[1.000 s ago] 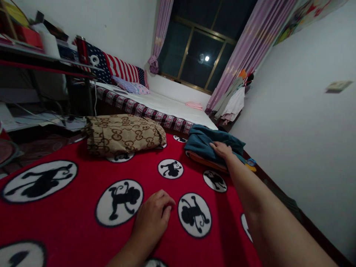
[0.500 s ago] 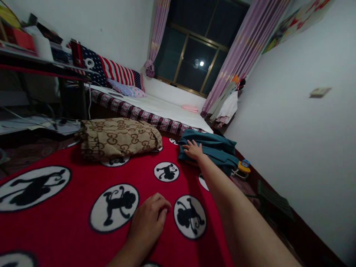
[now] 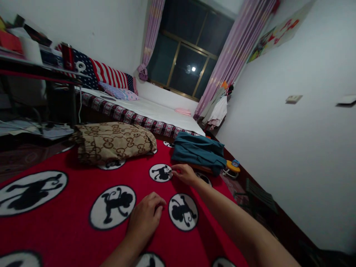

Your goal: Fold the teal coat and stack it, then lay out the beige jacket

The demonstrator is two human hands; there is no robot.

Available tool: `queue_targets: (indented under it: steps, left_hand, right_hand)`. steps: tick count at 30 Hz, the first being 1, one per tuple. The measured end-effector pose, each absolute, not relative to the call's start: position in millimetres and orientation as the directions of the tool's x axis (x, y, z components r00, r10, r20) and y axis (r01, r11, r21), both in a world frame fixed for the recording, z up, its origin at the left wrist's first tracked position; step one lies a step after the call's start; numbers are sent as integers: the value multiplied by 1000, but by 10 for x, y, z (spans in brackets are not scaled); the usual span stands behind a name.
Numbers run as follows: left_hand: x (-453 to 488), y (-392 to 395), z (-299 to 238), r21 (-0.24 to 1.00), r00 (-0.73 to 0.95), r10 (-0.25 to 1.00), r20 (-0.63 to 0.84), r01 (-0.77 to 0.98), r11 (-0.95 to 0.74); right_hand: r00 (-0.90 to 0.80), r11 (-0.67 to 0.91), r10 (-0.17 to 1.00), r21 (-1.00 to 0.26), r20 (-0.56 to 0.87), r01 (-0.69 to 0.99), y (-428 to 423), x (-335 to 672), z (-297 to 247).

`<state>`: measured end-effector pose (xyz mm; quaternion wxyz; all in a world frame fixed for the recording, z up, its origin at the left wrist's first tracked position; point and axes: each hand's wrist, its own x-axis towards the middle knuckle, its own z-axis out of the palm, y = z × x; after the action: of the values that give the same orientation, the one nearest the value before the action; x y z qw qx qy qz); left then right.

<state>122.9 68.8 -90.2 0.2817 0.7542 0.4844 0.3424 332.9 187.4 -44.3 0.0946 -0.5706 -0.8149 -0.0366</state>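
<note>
A person's two bare hands rest on a red blanket (image 3: pixel 69 230) printed with black monkey silhouettes in white circles, spread over a bed in a dimly lit room. The left hand (image 3: pixel 146 218) lies knuckles-up on the blanket between two of the monkey circles, its fingers curled loosely together and its fingertips touching the fabric; it grips nothing that can be seen. The right hand (image 3: pixel 185 173) reaches farther forward, its fingers drawn together and pressing or pinching at the blanket's surface just beside a small monkey circle; whether cloth is actually caught between the fingertips cannot be told. Just beyond the right hand, near the bed's right edge, a folded teal garment (image 3: pixel 198 152) lies on top of an orange-edged item that is mostly hidden; the hand is close to it but apart from it. To the left, well apart from both hands, a folded tan garment with a brown looped pattern (image 3: pixel 114 141) sits on the blanket. Behind, a second bed (image 3: pixel 167 111) with a white sheet and a flag-patterned pillow (image 3: pixel 108 76) stands below a dark window (image 3: pixel 186 63) flanked by pink curtains (image 3: pixel 233 48), and a small yellow object (image 3: pixel 232 167) lies on the floor beside the wall.
</note>
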Motion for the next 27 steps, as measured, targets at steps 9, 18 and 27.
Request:
queue_targets:
  steps: [9, 18, 27]
  left_hand:
    - [1241, 675, -916, 766, 283, 925, 253, 526, -370]
    - [1257, 690, -944, 771, 269, 936, 229, 536, -343]
    - [1264, 729, -973, 767, 266, 929, 258, 528, -364]
  right_hand:
    - [152, -196, 891, 60, 428, 979, 2313, 3960, 367]
    - [240, -258, 941, 45, 237, 965, 2762, 4195, 232]
    - [231, -236, 939, -8, 255, 972, 2174, 3728, -192]
